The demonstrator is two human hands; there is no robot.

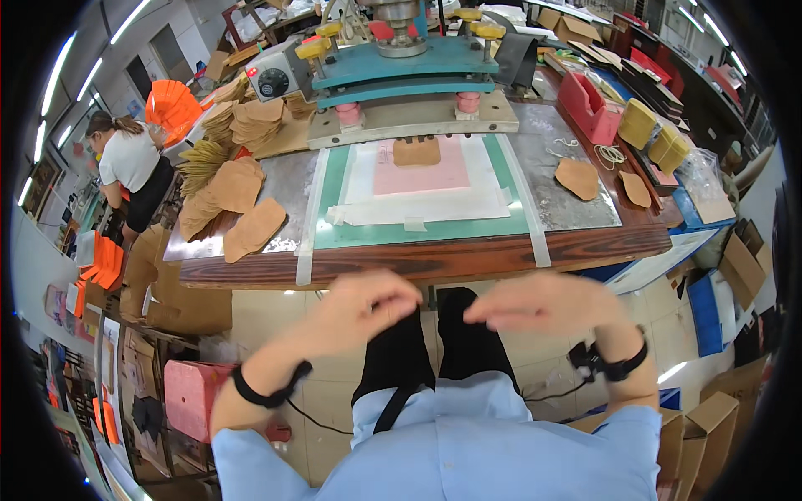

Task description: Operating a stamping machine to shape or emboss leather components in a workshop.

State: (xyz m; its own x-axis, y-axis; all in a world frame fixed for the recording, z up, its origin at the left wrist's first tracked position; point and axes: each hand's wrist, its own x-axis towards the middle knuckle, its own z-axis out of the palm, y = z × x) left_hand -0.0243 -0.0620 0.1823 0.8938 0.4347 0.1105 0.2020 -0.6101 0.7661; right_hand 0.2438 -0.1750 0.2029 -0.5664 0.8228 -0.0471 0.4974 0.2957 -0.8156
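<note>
My left hand [368, 311] hovers in front of the table's front edge, fingers loosely curled, with a gap between thumb and fingers and nothing in it. Level with it, my right hand [547, 302] has its fingers stretched out to the left and is also bare. Ahead of both stands a press with a teal plate [401, 70] and a grey metal block [493, 113]. Partly under the block lies a brown leather piece [417, 153] on a pink sheet [422, 177]. White paper [359, 213] and a green mat [376, 235] are beneath.
Stacked brown leather pieces [236, 185] lie at left; a single leather piece [577, 179] is at right. Beyond are a red holder [589, 108] and yellow blocks [654, 138]. A control box [276, 75] sits behind. Another person [132, 159] works at far left. A pink stool [194, 399] stands lower left.
</note>
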